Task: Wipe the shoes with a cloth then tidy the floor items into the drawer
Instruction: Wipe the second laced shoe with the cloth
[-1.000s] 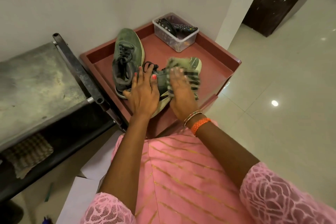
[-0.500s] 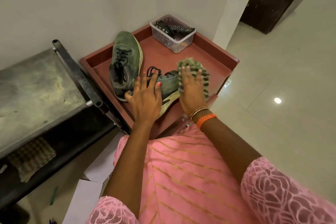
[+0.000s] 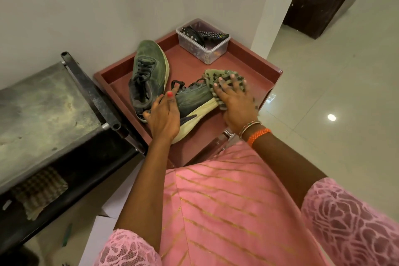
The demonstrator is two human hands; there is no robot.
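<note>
Both hands are down in the open red drawer (image 3: 248, 58): the left hand (image 3: 165, 114) lies spread, fingers straight, over the heel of the near shoe (image 3: 192, 101), while the right hand (image 3: 236, 103) presses the checked cloth (image 3: 224, 75) flat on its toe. Since a moment ago the cloth has slid right towards the drawer's right rim. The second shoe (image 3: 149, 75) lies at the left, with open tiled floor (image 3: 334, 93) to the right.

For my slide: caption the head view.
Left hand steadies a green shoe in the tray while right hand wipes its toe with a checked cloth.
</note>
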